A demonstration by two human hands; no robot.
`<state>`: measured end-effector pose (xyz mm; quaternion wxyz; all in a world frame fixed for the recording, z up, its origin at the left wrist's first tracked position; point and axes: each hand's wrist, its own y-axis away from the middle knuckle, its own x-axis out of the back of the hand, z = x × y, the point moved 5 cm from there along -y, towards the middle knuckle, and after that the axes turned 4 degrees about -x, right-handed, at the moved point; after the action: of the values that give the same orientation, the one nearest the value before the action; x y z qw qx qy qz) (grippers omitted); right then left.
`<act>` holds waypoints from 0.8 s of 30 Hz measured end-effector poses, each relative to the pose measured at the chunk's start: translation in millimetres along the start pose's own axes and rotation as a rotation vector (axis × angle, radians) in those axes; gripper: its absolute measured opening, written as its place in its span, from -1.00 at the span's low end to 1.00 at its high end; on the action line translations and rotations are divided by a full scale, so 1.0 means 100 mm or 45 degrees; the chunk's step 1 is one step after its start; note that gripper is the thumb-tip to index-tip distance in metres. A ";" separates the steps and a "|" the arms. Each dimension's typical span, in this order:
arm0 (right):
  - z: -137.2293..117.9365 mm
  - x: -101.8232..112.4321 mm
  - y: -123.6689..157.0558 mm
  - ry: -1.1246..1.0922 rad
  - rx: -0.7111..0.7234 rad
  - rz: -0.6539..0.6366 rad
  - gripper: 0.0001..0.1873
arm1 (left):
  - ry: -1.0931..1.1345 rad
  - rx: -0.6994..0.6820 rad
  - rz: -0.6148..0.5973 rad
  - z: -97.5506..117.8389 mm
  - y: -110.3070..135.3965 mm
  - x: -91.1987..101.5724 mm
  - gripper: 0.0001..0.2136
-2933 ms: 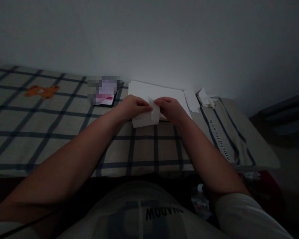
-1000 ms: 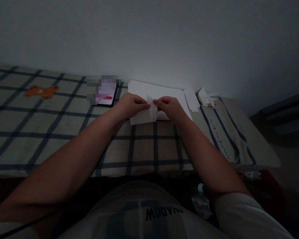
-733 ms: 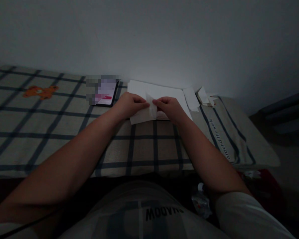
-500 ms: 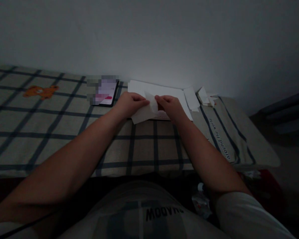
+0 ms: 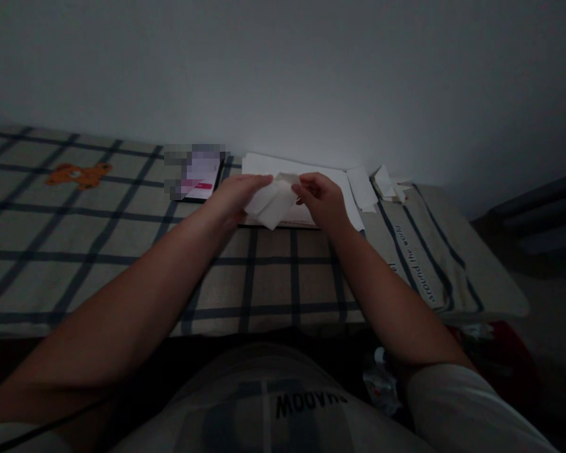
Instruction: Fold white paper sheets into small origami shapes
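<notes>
Left hand (image 5: 238, 198) clamped on creased white paper (image 5: 274, 202), right hand (image 5: 324, 196) half-curled at its edge, grip unclear

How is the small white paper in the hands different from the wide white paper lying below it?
The held paper is smaller; the lying paper is much wider. The held paper is folded and creased, while the lying paper is spread flat. The held paper is in the left hand, with the right hand at its edge; the lying paper rests underneath. Both look white.
</notes>
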<state>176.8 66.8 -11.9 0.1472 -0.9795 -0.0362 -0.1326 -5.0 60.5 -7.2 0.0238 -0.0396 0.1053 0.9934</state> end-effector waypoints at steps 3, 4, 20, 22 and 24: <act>0.02 0.09 -0.03 -0.038 -0.075 0.088 -0.63 | 0.001 -0.082 -0.046 0.04 -0.06 0.07 -0.69; 0.03 0.10 -0.04 -0.052 -0.099 0.103 -0.63 | -0.020 -0.090 -0.037 0.05 -0.09 0.11 -0.63; -0.03 0.07 0.00 -0.014 -0.130 -0.004 -0.73 | 0.168 0.290 -0.384 -0.10 0.05 -0.11 -0.88; -0.03 0.08 0.00 0.014 -0.111 0.018 -0.73 | 0.145 0.280 -0.368 -0.12 0.03 -0.09 -0.88; -0.03 0.08 0.01 0.036 -0.089 0.036 -0.72 | 0.098 0.250 -0.349 -0.13 0.01 -0.08 -0.88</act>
<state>183.7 65.5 -7.1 0.1152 -0.9825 -0.0157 -0.1454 3.7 56.3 -18.9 0.1585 -0.0892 0.1963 0.9635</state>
